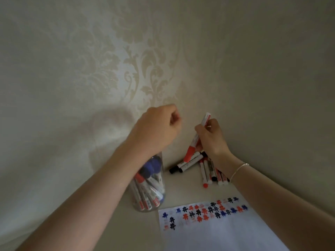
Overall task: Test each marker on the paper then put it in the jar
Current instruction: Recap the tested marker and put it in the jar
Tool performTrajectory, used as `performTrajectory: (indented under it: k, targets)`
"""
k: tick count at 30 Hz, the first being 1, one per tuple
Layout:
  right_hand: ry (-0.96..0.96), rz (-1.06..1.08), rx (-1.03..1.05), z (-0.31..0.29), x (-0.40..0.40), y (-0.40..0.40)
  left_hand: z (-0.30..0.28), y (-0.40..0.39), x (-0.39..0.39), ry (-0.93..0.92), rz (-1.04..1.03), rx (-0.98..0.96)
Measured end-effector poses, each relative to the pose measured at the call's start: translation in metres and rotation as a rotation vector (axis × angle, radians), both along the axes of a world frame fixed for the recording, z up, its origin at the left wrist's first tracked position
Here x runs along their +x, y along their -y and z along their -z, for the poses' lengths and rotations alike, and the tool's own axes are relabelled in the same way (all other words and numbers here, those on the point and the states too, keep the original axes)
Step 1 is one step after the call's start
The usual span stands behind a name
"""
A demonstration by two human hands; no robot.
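One clear jar (148, 192) stands on the pale tabletop (101, 220); take it as the reference. It holds a crowded bundle of markers, blue and red caps showing; the count inside cannot be told. To the jar's right, against the wall (90, 60), lies a loose pile of markers (204, 169): about nine or ten show, some hidden under the right hand. One sheet of paper (217, 230) lies in front and to the right of the jar, its near-left corner just beside the jar's base, marked with rows of black, red and blue test marks along its far edge.

Open tabletop lies left of the jar and between the jar and the pile. The wall closes off the far side just behind the jar.

Left hand (157, 127) hovers above the jar's mouth, fingers curled together, nothing visible in them. Right hand (212, 140), above the pile, grips one red-capped marker (196, 138), fingers wrapped on its barrel, cap end down, tilted. A thin bracelet (239, 169) circles the right wrist.
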State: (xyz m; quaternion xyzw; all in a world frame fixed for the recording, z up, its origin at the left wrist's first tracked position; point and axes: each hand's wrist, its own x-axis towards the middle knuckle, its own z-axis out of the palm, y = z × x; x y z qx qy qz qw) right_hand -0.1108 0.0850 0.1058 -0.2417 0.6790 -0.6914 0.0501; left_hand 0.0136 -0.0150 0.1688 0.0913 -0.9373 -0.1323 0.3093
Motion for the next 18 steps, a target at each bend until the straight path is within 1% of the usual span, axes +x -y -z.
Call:
performTrajectory:
  k: [1, 3, 5, 8, 10, 13, 14, 18]
  targets:
    - [-0.001, 0.022, -0.022, 0.000, 0.000, -0.002, 0.009, -0.016, -0.007, 0.079, 0.058, 0.029]
    - [0.009, 0.083, -0.056, 0.002, 0.000, -0.008, 0.033, -0.033, -0.026, 0.289, 0.082, 0.113]
    - [0.050, 0.117, -0.119, 0.007, -0.003, -0.014, 0.052, -0.035, -0.041, 0.371, 0.101, 0.263]
    - [0.076, 0.134, -0.136, 0.014, -0.006, -0.027, 0.065, -0.036, -0.051, 0.361, 0.216, 0.539]
    - [0.127, 0.047, -0.099, 0.016, -0.008, -0.036, 0.070, -0.041, -0.050, 0.341, 0.295, 0.569]
    - [0.307, -0.308, -0.144, 0.017, -0.011, -0.046, 0.080, -0.042, -0.048, 0.298, 0.350, 0.540]
    - [0.328, -0.374, -0.134, 0.017, -0.013, -0.049, 0.083, -0.041, -0.047, 0.272, 0.367, 0.554]
    - [0.270, -0.440, -0.042, 0.018, -0.014, -0.056, 0.091, -0.042, -0.041, 0.206, 0.484, 0.721]
